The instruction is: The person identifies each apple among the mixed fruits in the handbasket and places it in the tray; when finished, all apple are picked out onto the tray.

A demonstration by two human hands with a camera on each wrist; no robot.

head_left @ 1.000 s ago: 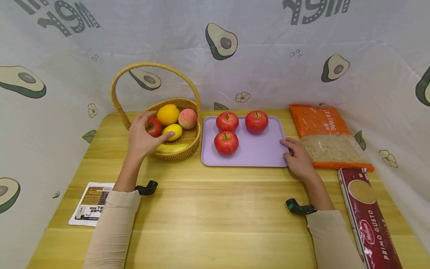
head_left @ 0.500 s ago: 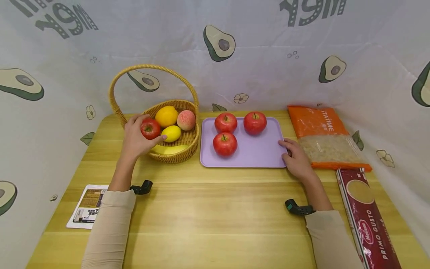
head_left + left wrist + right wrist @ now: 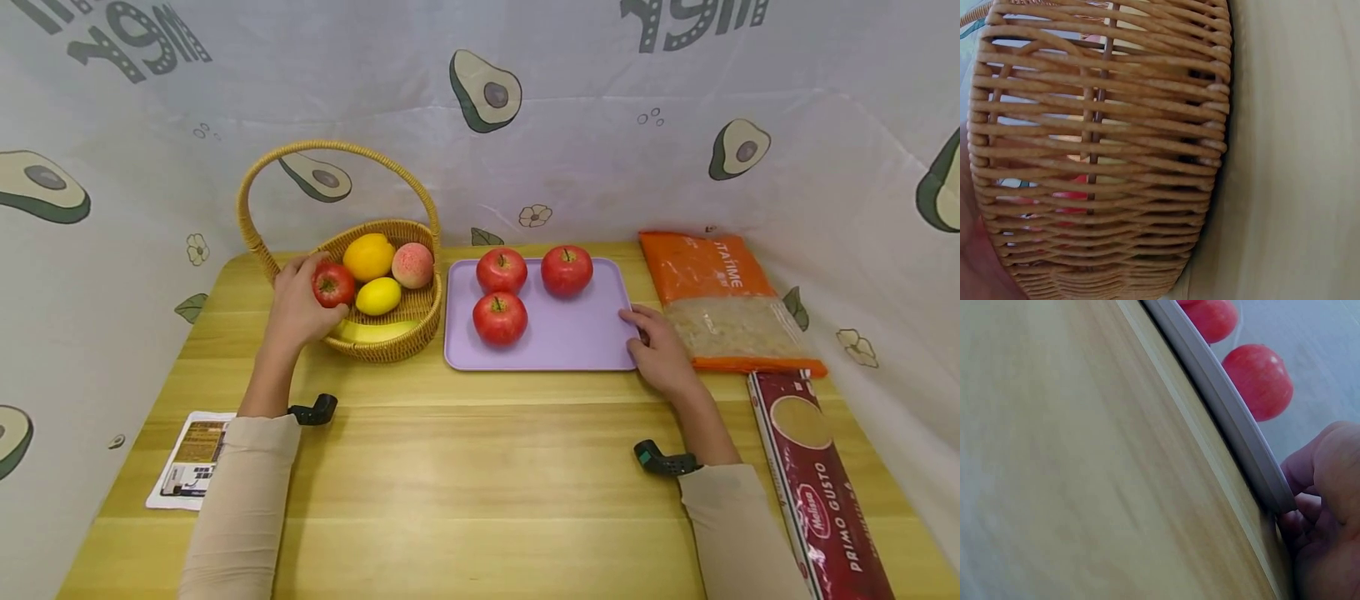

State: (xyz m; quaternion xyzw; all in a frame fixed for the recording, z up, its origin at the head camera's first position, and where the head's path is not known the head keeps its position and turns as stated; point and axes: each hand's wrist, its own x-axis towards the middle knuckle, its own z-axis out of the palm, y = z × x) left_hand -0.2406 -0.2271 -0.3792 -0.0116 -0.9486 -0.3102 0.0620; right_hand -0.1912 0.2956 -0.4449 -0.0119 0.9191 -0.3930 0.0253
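My left hand [image 3: 300, 304] reaches into the wicker basket [image 3: 408, 337] from its left side and grips a red apple [image 3: 333, 285], thumb in front and fingers behind. The apple sits among a yellow lemon [image 3: 378, 297], a larger yellow fruit [image 3: 368, 257], a peach [image 3: 412, 265] and a banana [image 3: 375, 332]. In the left wrist view, the basket's woven wall [image 3: 1116, 156] hides most of that hand. My right hand [image 3: 660, 350] pinches the right edge of the lilac tray [image 3: 581, 337]. Three red apples [image 3: 500, 318] stand on the tray, towards its left and back.
An orange bag [image 3: 727, 292] of pale dry food lies right of the tray. Nearer along the right side is a dark red pasta box [image 3: 821, 483]. A white printed packet [image 3: 191, 462] lies partly under the left forearm. The basket's tall handle [image 3: 337, 146] arches above the fruit.
My left thumb has drawn in from in front of the lemon to the red apple, and the hand's grip has narrowed around it. The right hand stays at the tray's edge.
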